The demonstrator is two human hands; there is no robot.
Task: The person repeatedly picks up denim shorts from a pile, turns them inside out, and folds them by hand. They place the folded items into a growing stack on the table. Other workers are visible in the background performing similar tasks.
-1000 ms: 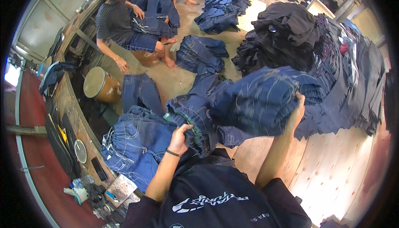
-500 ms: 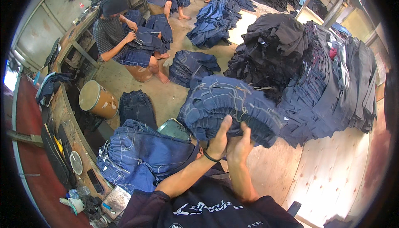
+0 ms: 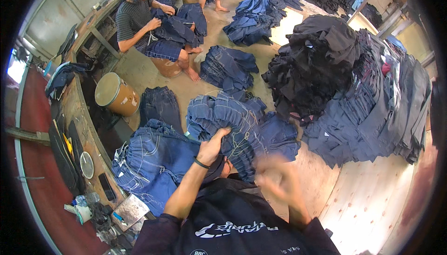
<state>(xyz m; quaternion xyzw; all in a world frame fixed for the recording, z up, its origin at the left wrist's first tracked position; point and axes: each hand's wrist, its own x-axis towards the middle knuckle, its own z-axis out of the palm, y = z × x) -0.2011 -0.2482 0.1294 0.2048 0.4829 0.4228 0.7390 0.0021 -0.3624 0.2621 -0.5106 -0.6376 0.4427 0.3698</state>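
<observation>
The left hand has its fingers curled into the lower edge of a thick bundle of blue denim pieces, which rests over the larger denim pile on the floor before the worker. The right hand hangs just beside the bundle, too blurred to tell its grip. Further off, a seated person handles more denim near a brown drum.

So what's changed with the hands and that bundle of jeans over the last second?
The folded bundle of blue denim jeans has swung from the person's right across to the left, settling against the blue denim pile. The left hand, which rested on that pile, now grips the bundle. The right hand has let go and pulled back, blurred. The black garment heap and the seated co-worker stay put.
</observation>
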